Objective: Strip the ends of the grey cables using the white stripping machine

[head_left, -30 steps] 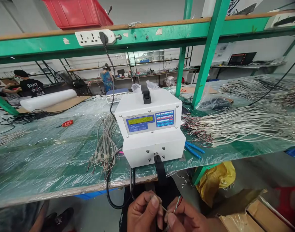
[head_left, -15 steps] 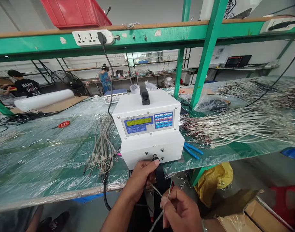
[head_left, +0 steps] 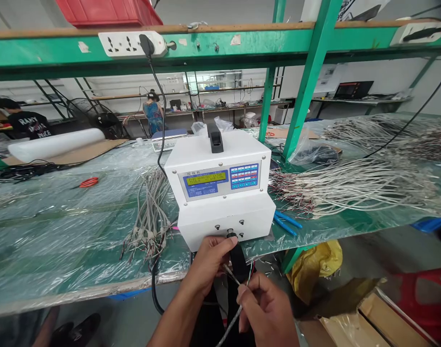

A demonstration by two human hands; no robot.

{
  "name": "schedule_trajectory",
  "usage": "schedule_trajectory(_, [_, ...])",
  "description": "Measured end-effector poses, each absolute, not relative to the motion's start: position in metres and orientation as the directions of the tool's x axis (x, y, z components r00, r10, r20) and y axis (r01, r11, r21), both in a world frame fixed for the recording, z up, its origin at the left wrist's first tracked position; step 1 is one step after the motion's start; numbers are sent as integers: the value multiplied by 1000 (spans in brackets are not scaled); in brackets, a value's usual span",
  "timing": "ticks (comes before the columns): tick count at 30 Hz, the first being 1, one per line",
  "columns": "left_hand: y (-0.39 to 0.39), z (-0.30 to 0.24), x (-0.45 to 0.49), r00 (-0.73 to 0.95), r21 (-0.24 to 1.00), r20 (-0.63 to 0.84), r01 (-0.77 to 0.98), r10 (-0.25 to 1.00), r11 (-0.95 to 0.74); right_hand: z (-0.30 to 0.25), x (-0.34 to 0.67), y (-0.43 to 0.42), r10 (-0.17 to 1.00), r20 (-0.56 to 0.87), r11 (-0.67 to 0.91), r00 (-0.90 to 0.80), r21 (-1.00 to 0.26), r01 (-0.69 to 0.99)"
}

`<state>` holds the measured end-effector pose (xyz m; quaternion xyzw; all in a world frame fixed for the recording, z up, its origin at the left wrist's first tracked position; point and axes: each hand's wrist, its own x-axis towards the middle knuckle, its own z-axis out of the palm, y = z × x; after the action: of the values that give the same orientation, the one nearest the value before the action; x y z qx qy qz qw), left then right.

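Observation:
A white wire-twisting machine [head_left: 224, 190] with a lit display and blue keys stands at the bench edge. My left hand [head_left: 210, 262] is closed just below its front, the thumb against the dark round spindle [head_left: 230, 233]. From its fingers a thin pale strand [head_left: 232, 273] runs down to my right hand [head_left: 265, 308]. That hand is pinched round a grey cable [head_left: 230, 328], whose thin red and pale wire ends [head_left: 251, 271] stick up above the fingers. The left fingertips are partly hidden.
Bundles of grey cables [head_left: 148, 217] lie left of the machine, with more cables [head_left: 350, 188] on the right. Blue-handled pliers [head_left: 287, 222] and orange-handled scissors [head_left: 88, 182] rest on the bench. A green post [head_left: 307, 86] rises behind; cardboard boxes [head_left: 379, 313] stand below right.
The view has shifted slightly, so the machine and bench sit a little higher and further left. Both hands keep their grip; the pale strand between them looks thicker, more twisted together.

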<state>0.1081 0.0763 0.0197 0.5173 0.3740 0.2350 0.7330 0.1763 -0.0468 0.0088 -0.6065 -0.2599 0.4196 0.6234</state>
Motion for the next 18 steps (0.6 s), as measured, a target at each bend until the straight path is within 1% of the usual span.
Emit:
schedule_trajectory(7, [75,25,110,600,940,-295,44,744,338,5,175,-47,826,-158,-25,541,-969,-244])
schedule_trajectory(12, [74,26,110,599,941,-294,46,745,334,1,174,-48,812,-143,-21,566,-976,-218])
schedule_trajectory(18, [74,26,107,597,931,-311,34,739,365,-5,170,-47,788,-97,-14,608,-990,-141])
